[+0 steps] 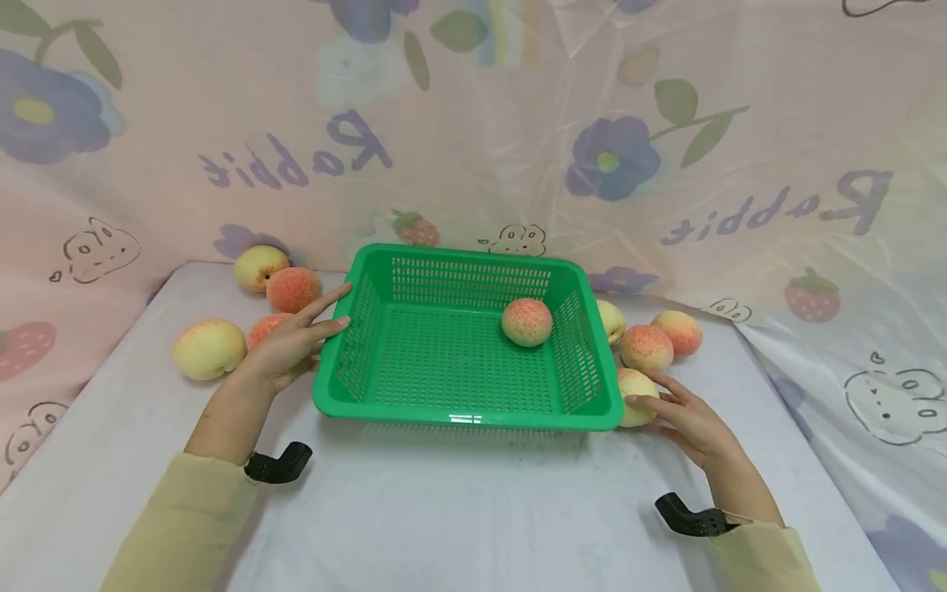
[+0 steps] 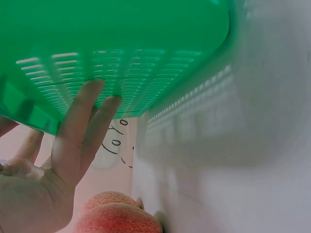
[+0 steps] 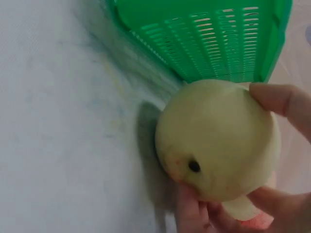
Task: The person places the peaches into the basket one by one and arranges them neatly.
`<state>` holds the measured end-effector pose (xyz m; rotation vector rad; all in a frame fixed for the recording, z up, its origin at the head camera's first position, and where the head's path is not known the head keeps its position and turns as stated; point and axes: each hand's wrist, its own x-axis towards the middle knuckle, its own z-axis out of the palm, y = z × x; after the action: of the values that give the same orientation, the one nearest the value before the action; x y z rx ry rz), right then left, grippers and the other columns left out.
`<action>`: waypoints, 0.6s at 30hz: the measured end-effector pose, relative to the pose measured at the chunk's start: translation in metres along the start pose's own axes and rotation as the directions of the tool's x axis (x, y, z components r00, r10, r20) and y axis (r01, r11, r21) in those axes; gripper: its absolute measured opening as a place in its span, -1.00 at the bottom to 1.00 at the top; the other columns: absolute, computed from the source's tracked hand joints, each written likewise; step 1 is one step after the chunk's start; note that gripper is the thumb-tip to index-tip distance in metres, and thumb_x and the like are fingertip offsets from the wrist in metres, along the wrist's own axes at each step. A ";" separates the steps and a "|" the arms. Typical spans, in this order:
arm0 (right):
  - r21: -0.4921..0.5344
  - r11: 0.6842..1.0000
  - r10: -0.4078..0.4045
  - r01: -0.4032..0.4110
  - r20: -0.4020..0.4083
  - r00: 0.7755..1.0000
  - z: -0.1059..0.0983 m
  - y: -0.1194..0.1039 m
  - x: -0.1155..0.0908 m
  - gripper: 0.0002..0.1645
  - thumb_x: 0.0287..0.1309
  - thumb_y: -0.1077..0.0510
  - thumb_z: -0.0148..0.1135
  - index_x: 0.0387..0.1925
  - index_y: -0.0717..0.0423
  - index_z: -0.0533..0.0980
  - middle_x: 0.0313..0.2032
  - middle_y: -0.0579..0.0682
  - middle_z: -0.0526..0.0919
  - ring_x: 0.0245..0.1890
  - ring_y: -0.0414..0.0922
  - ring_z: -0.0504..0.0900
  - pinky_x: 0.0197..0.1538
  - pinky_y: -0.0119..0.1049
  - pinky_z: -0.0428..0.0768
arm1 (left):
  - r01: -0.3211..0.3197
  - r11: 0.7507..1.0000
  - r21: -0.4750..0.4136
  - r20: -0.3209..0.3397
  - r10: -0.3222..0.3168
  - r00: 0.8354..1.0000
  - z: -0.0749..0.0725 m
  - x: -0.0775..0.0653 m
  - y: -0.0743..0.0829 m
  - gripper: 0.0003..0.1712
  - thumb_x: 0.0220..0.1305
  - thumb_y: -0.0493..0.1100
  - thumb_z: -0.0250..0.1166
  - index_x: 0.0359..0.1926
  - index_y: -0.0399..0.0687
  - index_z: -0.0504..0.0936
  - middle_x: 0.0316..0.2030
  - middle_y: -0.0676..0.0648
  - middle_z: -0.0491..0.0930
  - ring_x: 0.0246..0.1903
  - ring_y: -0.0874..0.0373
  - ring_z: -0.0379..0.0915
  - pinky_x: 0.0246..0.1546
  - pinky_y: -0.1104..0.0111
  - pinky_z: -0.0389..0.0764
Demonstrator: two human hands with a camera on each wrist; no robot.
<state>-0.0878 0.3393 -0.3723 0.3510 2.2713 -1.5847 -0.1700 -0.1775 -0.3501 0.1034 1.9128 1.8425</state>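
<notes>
A green plastic basket (image 1: 466, 418) with slotted walls stands in the middle of the table. Inside it, toward the right, lies one pink-orange peach (image 1: 527, 321). My left hand (image 1: 290, 345) holds the basket's left rim, two digits on top; in the left wrist view, two other fingers (image 2: 73, 141) lie against the outer wall beneath it. By the basket's right front corner, my right hand (image 1: 691, 419) grips a pale yellow peach (image 1: 638, 398). The right wrist view has this peach (image 3: 218, 141) between thumb and fingers, its dark stem pit showing.
Left of the basket lie two yellow peaches (image 1: 210, 349) (image 1: 261, 268) and two orange ones (image 1: 293, 289) (image 1: 265, 329), one partly behind my left hand. On the right are a yellow peach (image 1: 611, 321) and two pinkish ones (image 1: 646, 348) (image 1: 676, 332). A patterned curtain (image 1: 473, 123) hangs behind the white tabletop (image 1: 444, 510).
</notes>
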 end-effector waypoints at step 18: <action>0.073 0.997 0.003 -0.003 -0.006 1.000 -0.007 -0.022 -0.021 -0.33 0.20 0.15 0.23 0.21 0.08 0.08 -0.20 -0.10 0.51 -0.28 -0.25 0.63 -0.13 -0.35 0.63 | -0.007 1.000 -0.003 -0.012 0.007 1.000 0.000 -0.002 -0.004 -0.25 0.44 0.02 0.07 0.50 0.41 -0.09 0.22 -0.11 0.20 -0.36 0.31 0.54 -0.19 0.35 0.54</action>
<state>-0.0787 0.3379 -0.3424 0.3782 2.2208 -1.6703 -0.1671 -0.1782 -0.3535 0.0977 1.9198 1.8550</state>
